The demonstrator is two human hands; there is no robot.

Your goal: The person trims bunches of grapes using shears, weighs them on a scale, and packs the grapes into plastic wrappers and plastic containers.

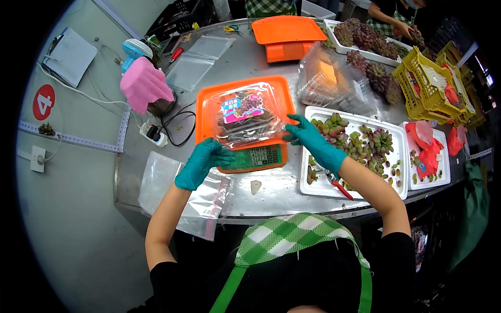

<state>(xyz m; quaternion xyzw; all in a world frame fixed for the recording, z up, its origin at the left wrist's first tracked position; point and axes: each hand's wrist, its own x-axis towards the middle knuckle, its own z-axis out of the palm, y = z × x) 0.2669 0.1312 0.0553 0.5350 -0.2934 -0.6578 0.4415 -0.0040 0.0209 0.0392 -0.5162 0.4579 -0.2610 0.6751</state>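
A clear plastic box (pixel 249 116) with a pink and blue label lies on the orange pan (pixel 206 96) of a scale, dark contents showing through it. The scale's green keypad (pixel 264 155) faces me. My left hand (pixel 205 160), in a teal glove, is beside the pan's lower left corner, fingers apart and nothing in them. At the box's right side is my right hand (pixel 312 141), also gloved, its fingers spread near the pan's right edge. Whether its fingertips touch the box is hard to tell.
Right of the scale, a white tray (pixel 399 151) holds succulents and red-handled scissors (pixel 342 189). Behind are stacked clear boxes (pixel 321 78), another orange scale (pixel 288 32) and yellow crates (pixel 417 83). Plastic bags (pixel 203 201) lie front left. Another person's hand (pixel 403 28) is far right.
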